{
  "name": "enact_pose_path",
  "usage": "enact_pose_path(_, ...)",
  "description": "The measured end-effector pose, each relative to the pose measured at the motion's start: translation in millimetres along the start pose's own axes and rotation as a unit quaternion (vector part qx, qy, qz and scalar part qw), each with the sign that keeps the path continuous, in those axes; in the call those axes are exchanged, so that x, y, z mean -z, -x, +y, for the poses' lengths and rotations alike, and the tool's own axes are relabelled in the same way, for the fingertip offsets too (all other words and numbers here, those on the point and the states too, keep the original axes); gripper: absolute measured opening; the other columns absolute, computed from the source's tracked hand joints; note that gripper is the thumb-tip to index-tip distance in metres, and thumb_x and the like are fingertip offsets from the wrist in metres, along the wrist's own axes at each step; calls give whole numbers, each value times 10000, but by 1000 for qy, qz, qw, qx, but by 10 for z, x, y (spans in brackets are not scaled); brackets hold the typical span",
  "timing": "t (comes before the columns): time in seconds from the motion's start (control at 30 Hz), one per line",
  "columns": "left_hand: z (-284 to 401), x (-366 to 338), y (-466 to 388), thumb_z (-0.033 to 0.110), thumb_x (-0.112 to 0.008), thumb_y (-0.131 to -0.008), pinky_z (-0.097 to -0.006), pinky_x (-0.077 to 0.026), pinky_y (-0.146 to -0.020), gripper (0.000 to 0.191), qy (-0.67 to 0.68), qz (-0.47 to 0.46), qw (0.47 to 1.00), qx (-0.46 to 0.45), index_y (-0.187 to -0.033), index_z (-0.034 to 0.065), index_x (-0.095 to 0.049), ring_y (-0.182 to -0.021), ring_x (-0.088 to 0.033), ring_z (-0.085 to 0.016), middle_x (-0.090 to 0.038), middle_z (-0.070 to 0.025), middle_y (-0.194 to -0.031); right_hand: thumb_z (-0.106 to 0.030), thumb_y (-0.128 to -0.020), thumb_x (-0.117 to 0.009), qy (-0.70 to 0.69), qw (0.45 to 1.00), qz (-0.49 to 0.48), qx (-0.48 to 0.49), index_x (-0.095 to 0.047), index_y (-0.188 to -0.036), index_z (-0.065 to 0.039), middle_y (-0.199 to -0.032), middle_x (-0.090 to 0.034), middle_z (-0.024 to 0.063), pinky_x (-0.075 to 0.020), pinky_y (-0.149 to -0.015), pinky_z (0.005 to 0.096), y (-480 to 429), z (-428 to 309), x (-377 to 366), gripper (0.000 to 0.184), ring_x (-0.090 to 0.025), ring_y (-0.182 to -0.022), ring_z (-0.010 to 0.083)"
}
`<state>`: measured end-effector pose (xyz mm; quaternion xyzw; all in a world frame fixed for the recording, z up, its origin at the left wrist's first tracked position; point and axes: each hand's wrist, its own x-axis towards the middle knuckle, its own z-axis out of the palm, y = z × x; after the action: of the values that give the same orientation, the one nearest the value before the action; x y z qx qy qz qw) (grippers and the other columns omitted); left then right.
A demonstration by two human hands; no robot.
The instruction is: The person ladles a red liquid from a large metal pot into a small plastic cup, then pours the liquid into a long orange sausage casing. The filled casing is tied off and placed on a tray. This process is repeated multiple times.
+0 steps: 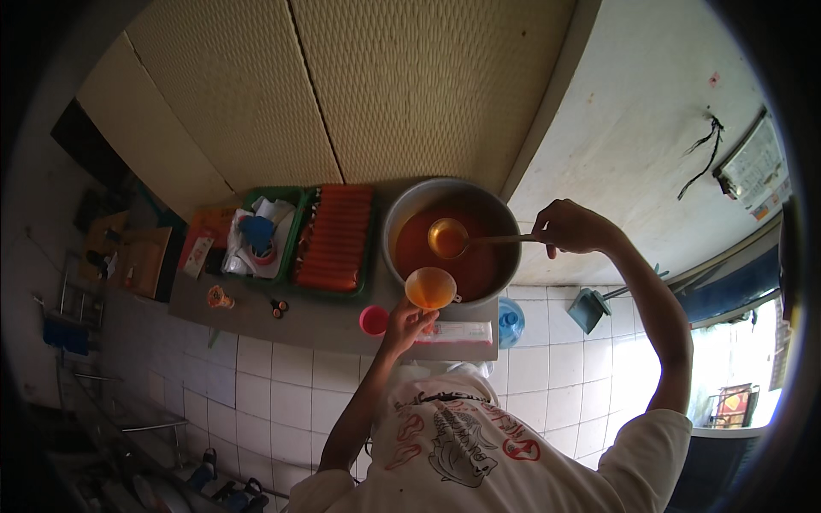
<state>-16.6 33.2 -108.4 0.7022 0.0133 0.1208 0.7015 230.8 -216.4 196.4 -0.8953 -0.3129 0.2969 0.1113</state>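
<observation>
My right hand (571,227) grips the handle of a metal ladle (449,238), whose bowl holds some orange liquid above a large metal pot (513,256). Orange-red liquid (478,272) fills part of that pot. At the pot's near edge, my left hand (407,326) holds a funnel (430,288) upright with orange liquid in its cone. What lies below the funnel is mostly hidden by my fingers. Left of the pot, a green tray (363,285) carries a row of filled orange tubes. A pink cup (374,320) stands just left of my left hand.
A second green basket (299,199) holds white plastic, a blue item and a tape roll. Scissors (278,308) and a patterned container (220,297) lie further left on the table (333,327). A white packet (458,332) is at the front edge. Beyond it stand a blue water bottle (511,322) and a dustpan (588,310).
</observation>
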Motion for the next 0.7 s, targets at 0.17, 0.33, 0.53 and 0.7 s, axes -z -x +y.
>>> enact_pose_path(0.17, 0, -20, -51, 147, -787, -1009, -223, -502, -587, 138, 16, -7, 1000, 16, -1051, 27, -732, -683, -641, -61, -668, 0, -919, -124, -1049, -591, 11, 999, 17, 28, -753, -1000, -6, -725, -766, 68, -583, -654, 313, 481, -398, -16, 206, -718, -632, 151)
enact_pose_path(0.33, -124, 1, -29, 164, -799, -1005, -215, -513, -634, 159, 69, -17, 995, 64, -1097, 40, -758, -739, -602, -42, -668, 29, -948, -66, -1028, -588, 7, 1000, 22, 17, -691, -1093, 15, -903, -769, 232, -608, -859, 524, 758, -576, -375, 146, -768, -889, 423)
enact_pose_path(0.53, -265, -6, -15, 163, -813, -995, -235, -535, -698, 195, 61, -17, 996, 59, -1146, 49, -766, -811, -597, -47, -664, 24, -1004, -58, -1043, -602, 33, 993, 76, 80, -659, -1085, 14, -913, -769, 214, -601, -816, 501, 883, -526, -632, 101, -759, -906, 426)
enact_pose_path(0.7, -254, -10, 2, 162, -808, -999, -241, -541, -711, 223, 70, -13, 996, 58, -1178, 44, -750, -819, -615, -61, -664, 15, -1010, -63, -1060, -581, 8, 993, 84, 78, -675, -1074, 5, -844, -773, 149, -614, -743, 429, 928, -393, -689, 117, -774, -788, 326)
